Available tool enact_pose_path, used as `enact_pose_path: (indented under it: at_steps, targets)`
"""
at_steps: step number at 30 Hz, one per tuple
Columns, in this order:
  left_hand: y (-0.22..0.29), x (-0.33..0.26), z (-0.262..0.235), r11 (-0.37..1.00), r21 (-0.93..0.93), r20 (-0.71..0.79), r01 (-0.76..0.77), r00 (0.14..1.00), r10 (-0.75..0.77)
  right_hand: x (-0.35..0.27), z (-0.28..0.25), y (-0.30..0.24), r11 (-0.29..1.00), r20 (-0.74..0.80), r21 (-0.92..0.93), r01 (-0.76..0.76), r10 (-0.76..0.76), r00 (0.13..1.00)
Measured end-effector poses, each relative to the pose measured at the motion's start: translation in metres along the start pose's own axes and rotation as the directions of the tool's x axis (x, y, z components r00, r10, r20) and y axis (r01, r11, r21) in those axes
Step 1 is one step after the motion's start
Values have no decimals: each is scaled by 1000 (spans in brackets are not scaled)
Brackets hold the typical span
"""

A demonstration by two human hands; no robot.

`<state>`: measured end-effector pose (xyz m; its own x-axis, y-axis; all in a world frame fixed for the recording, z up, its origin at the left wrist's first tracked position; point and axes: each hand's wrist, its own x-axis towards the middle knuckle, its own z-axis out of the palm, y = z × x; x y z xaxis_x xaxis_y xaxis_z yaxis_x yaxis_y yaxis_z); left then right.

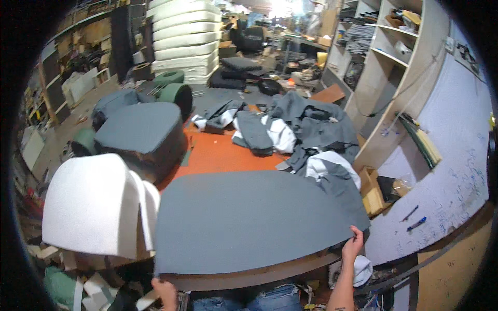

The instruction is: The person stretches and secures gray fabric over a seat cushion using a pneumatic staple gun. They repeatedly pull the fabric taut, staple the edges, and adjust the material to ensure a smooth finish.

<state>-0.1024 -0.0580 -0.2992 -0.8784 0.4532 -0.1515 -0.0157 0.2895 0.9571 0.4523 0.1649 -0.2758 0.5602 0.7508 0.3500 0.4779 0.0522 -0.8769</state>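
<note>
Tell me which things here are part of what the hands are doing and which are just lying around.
In hand: grey fabric sheet, curved wooden panel under it, left hand, right hand.
Lying about: white foam pieces, grey cushion, fabric heap, stacked foam.

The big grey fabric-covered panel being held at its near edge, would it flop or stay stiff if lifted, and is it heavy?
The grey panel probably stays stiff: a brown board edge shows under the cloth along the near side. It looks awkward rather than heavy, since it is wide and thin, with the left hand and right hand far apart at its corners. The loose fabric edge may slip under a grip.
</note>
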Motion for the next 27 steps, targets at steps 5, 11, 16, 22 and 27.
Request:
enact_pose_path:
  at_steps: [5, 11, 16, 22, 27]
  targets:
    - [38, -68, 14, 949, -118, 398, -293, 862, 315, -72, 53, -94, 871, 319, -375, 318, -200, 926]
    - [30, -77, 15, 852, 68, 353, -520, 811, 467, -230, 105, -216, 595, 823, 219, 773, -538, 182]
    - [25, -64, 6, 850, -17, 296, -527, 809, 508, -264, 138, -237, 592, 817, 333, 734, -570, 89]
    - [29, -61, 6, 836, -76, 270, -543, 796, 542, -246, 147, -256, 506, 843, 446, 738, -515, -156]
    - [43, -46, -4, 899, -83, 411, -430, 807, 424, -244, 154, -266, 514, 861, 441, 736, -474, -185]
